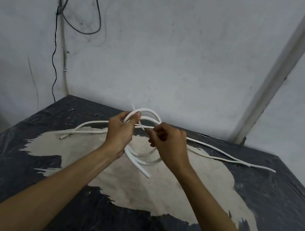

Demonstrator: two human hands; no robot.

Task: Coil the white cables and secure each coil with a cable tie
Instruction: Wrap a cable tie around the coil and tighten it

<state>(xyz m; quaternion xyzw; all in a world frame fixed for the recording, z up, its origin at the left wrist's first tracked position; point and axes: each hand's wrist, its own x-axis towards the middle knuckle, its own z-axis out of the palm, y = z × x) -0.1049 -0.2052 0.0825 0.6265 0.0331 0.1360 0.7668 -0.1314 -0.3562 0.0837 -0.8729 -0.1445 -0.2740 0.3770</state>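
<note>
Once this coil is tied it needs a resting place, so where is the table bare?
Bare: the table on the near right, and the near left corner. Crowded: the far middle, where the left hand and right hand hold the coil over loose cables.

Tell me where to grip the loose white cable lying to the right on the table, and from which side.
Probably take the loose white cable near its free end, coming from above. It lies flat and thin on the table, so only a top-down pinch across its width fits. That end sits apart from both hands and from the coil, which the left hand holds.
</note>
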